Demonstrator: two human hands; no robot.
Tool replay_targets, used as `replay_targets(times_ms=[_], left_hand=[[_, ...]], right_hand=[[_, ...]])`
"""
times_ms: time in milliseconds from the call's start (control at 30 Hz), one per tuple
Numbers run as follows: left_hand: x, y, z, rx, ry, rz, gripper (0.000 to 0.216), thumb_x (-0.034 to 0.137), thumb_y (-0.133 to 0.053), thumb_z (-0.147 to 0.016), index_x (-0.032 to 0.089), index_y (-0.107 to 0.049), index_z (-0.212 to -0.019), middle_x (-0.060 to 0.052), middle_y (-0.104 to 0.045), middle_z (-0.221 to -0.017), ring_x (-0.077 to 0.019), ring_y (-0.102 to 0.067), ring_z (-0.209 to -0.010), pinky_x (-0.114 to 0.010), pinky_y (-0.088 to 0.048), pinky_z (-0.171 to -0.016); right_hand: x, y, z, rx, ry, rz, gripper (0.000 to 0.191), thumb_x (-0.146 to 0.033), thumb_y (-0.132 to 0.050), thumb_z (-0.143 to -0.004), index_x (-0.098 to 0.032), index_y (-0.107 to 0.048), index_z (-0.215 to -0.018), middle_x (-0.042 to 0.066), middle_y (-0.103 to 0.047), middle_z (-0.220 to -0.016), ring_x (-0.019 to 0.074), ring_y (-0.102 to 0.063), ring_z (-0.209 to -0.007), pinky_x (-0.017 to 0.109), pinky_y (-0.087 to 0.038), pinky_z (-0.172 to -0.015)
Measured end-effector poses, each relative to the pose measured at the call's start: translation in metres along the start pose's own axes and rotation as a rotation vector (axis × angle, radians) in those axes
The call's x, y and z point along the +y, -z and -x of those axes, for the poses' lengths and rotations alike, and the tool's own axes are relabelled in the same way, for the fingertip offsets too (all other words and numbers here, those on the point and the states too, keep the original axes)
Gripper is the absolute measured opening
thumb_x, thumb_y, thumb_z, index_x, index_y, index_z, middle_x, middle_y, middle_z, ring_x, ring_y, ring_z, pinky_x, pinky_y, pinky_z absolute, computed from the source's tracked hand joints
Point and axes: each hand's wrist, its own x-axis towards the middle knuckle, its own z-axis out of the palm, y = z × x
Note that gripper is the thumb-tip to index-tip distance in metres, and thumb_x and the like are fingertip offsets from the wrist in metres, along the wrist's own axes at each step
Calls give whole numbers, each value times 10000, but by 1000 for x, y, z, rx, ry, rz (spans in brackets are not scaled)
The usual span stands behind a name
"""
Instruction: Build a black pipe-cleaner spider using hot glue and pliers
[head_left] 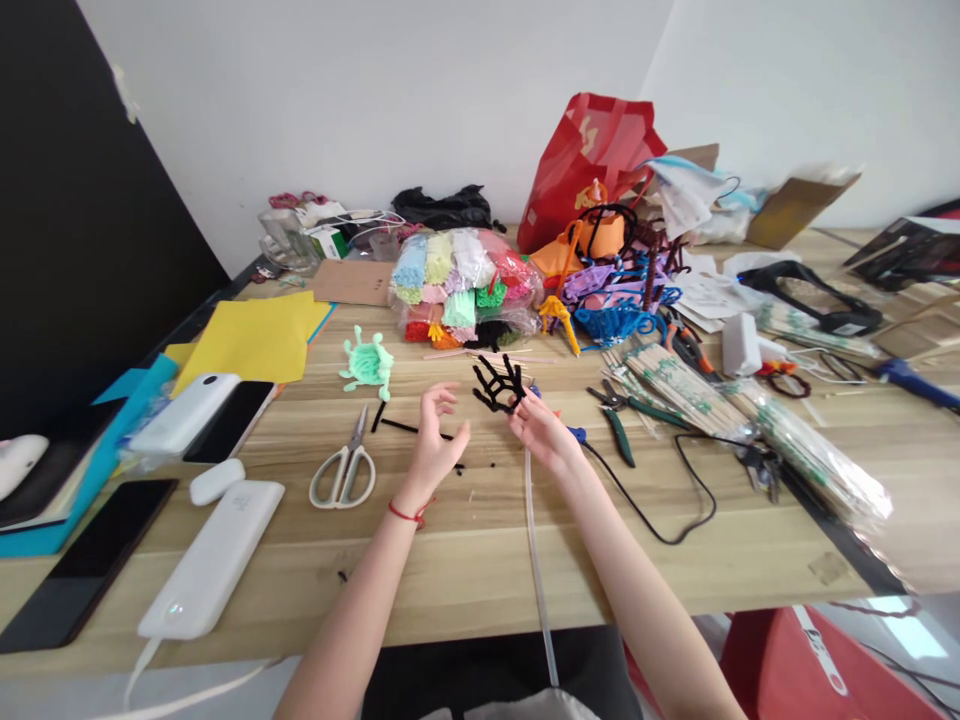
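Between the fingertips of my right hand (pixel 544 430) is a small black frame of bent pipe cleaners (pixel 498 385), with several prongs sticking outward. My left hand (pixel 436 435) hovers above the table to its left, fingers apart and curved, holding nothing. Beneath and beside it lie a black pipe cleaner piece (pixel 401 427) and tiny black scraps. White-handled scissors (pixel 345 470) rest closed to the left of that hand. Further back sits a mint green pipe cleaner piece (pixel 367 362) with knobbed prongs. A clear glue stick (pixel 534 560) runs from under my right hand toward the table's front edge.
Bundled colourful pipe cleaners (pixel 461 285) and a red bag (pixel 585 165) stand at the back. Pliers (pixel 619 430), a black cable (pixel 675 535) and packs of wooden sticks (pixel 810 450) lie right. Phones, a white power bank (pixel 214 560) and yellow sheets (pixel 251 335) occupy the left.
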Motion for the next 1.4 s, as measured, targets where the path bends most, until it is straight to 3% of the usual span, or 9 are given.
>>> replay_targets(times_ms=[167,267,500,667,800,900,1033,1167,1400], left_hand=[[-1,-11,4,-105,-24,72,579,230,-734,-678,244,-370,-1129,-136,-281,-1449,-221,-461,-1218,-385,-442,-956],[1,-14,5,-118,-25,36,523,265,-742,-684,240,-457,-1121,-128,-234,-1481,-264,-352,-1326,-421,-429,-983],[4,-14,1,-184,-60,-47,225,251,-695,-741,247,-667,-963,-91,-577,-1244,-268,-403,-1302,-518,-376,-1029],[-8,-20,2,-157,6,37,213,252,-734,-695,219,-685,-900,-97,-605,-1229,-268,-473,-1248,-518,-362,-1045],[-14,-24,6,-99,171,252,214,294,-739,-679,173,-664,-838,-116,-614,-1207,-246,-597,-1089,-452,-458,-965],[-13,-23,7,-49,308,381,246,308,-758,-645,163,-643,-808,-99,-667,-1087,-226,-644,-974,-433,-490,-920],[-7,-18,4,-10,418,460,289,309,-773,-624,169,-643,-841,-68,-702,-962,-216,-652,-923,-414,-493,-894],[-6,-15,1,-18,450,514,302,320,-764,-639,171,-655,-879,-72,-705,-994,-226,-638,-963,-395,-477,-889],[-10,-14,0,-28,500,630,344,319,-767,-640,149,-674,-924,-99,-693,-1037,-227,-615,-990,-388,-428,-925]], right_hand=[[0,-2,1,-47,-41,-15,283,-370,-746,-666,-242,-669,-907,6,-687,-874,120,-608,-679,245,-519,-664],[1,-5,2,-71,-69,-16,298,-368,-753,-665,-225,-675,-915,8,-687,-845,103,-580,-622,231,-511,-633],[5,-14,4,-97,-82,11,374,-398,-789,-601,-203,-692,-905,34,-709,-841,136,-616,-665,248,-512,-633],[7,-17,5,-48,-56,77,366,-445,-769,-613,-204,-689,-877,45,-710,-819,149,-629,-657,274,-517,-640],[-13,4,5,94,110,457,414,-516,-682,-678,-193,-651,-934,70,-699,-823,185,-632,-657,363,-520,-691],[-44,45,9,415,370,1006,433,-515,-571,-763,-167,-628,-1016,136,-680,-970,263,-627,-892,439,-467,-848],[-80,110,24,680,111,1743,718,-541,-623,-692,-75,-513,-1228,254,-512,-1270,413,-395,-1246,554,-286,-1006],[-91,151,39,565,-181,1994,868,-665,-588,-656,-92,-447,-1292,246,-438,-1348,433,-405,-1230,563,-272,-999],[-92,151,39,448,-128,2187,826,-652,-575,-681,-49,-493,-1238,296,-472,-1229,474,-450,-1136,511,-404,-826]])
